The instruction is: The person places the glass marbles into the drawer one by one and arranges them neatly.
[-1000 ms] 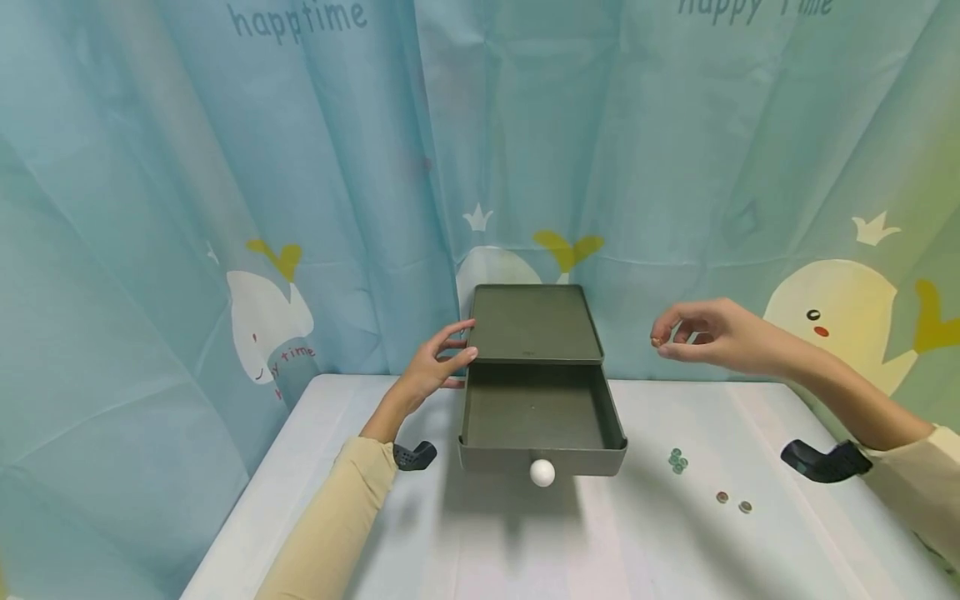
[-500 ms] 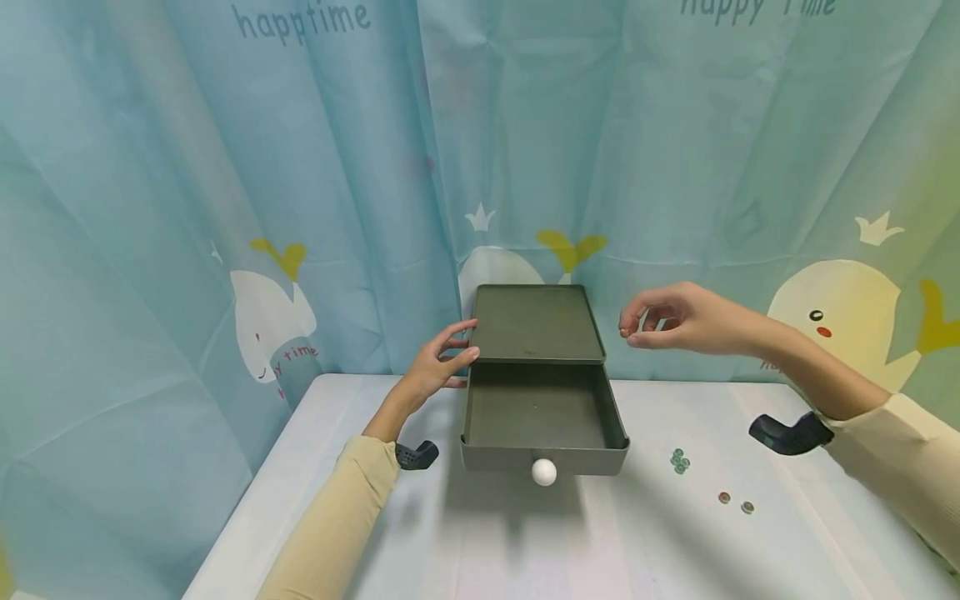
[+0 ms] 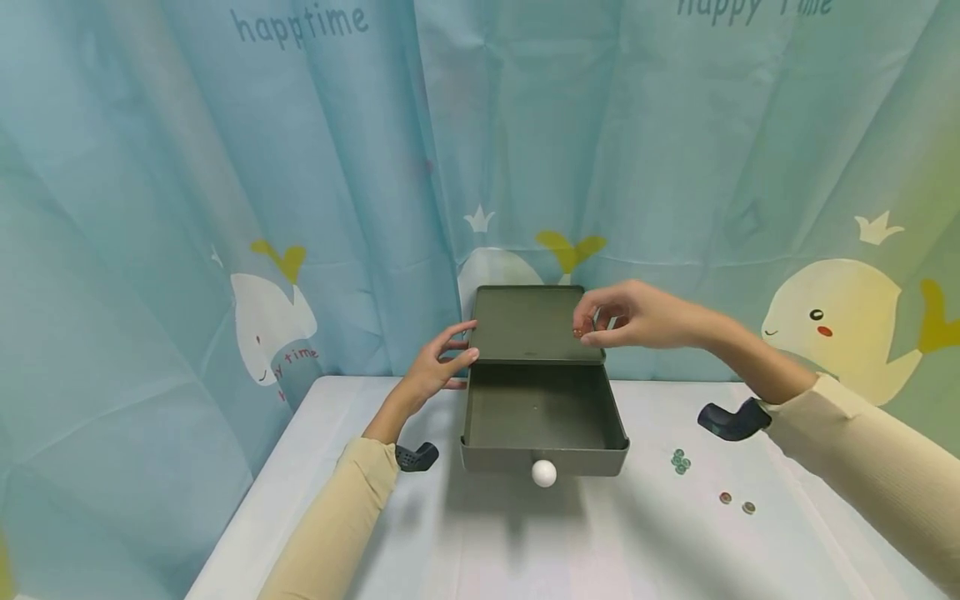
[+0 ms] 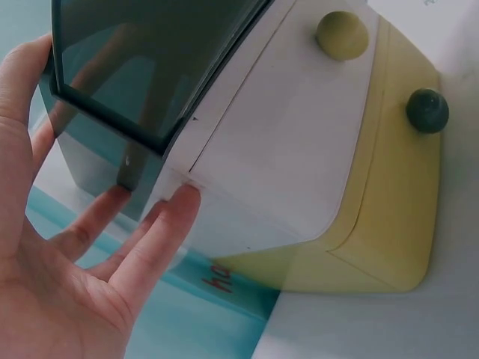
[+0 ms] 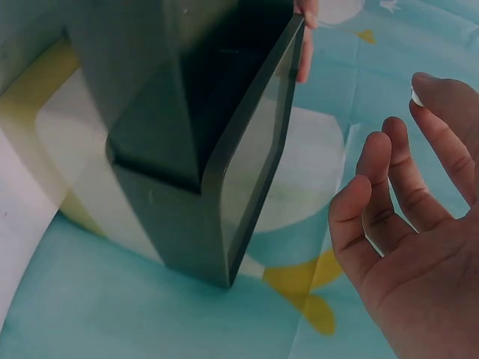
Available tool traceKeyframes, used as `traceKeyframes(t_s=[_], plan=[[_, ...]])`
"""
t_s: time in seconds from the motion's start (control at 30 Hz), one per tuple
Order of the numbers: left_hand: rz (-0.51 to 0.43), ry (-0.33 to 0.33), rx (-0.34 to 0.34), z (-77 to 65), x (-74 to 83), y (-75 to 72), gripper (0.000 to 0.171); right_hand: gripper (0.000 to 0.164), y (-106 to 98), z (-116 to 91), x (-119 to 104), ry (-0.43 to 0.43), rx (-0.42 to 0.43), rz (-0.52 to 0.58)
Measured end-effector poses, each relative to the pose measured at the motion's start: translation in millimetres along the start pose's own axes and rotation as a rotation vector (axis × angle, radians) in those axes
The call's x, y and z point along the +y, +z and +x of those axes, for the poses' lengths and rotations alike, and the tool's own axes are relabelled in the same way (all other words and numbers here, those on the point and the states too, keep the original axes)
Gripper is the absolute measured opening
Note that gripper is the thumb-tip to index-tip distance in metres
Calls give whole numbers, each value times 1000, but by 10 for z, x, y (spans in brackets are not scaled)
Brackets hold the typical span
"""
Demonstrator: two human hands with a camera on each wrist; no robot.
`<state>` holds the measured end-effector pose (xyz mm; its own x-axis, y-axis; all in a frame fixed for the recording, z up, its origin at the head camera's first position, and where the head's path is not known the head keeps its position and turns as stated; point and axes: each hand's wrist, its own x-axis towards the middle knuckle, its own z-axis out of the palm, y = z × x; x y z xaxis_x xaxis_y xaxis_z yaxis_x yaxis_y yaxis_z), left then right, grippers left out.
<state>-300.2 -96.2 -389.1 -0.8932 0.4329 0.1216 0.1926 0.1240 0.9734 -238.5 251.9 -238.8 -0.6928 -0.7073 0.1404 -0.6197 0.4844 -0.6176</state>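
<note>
Drawer unit (image 3: 528, 321): stands on the white-covered desk (image 3: 300, 508), close to a blue curtain (image 3: 337, 167) printed with whales. From where I stand its tiers are a grey-green top one, a white one beneath with a yellow knob (image 4: 342, 35), and a yellow one at the bottom with a dark green knob (image 4: 427, 111). The top drawer (image 3: 501, 461) is pulled out toward the person; its white knob (image 3: 543, 473) faces the near side of the desk.

Left hand (image 3: 429, 367): rests against the left side of the unit near its top, fingers spread and extended, thumb also at the side. It touches the unit without wrapping round it.

Right hand (image 3: 637, 315): pinches a small piece (image 5: 416, 97) between thumb and forefinger, other fingers loosely bent. Hand and piece are raised in the air by the top's right edge, apart from the unit. (The piece looks reddish from the head and pale from the right wrist; most of it is hidden by the fingers.)

Desk surface, right of the unit: a cluster of small green discs (image 3: 680, 462), touching or nearly so; nearer the person, a reddish disc (image 3: 725, 498) and a greyish disc (image 3: 749, 507) lie side by side, slightly apart.
</note>
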Motion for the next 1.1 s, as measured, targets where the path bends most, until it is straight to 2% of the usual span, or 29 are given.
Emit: traceKeyframes(t_s=[0.23, 0.5, 0.63, 0.83, 1.1], plan=[[-14, -3, 4, -15, 9, -10, 57, 9, 117, 251, -72, -7, -57, 26], [-6, -3, 11, -1, 25, -17, 57, 15, 239, 505, -129, -58, -92, 70], [-4, -2, 15, 6, 16, -11, 56, 12, 313, 617, -120, -85, -100, 85], [-8, -2, 19, 8, -5, -4, 53, 11, 419, 742, -116, -116, -115, 102], [-7, 4, 14, 28, -36, -7, 59, 14, 529, 842, -101, -115, -134, 136]])
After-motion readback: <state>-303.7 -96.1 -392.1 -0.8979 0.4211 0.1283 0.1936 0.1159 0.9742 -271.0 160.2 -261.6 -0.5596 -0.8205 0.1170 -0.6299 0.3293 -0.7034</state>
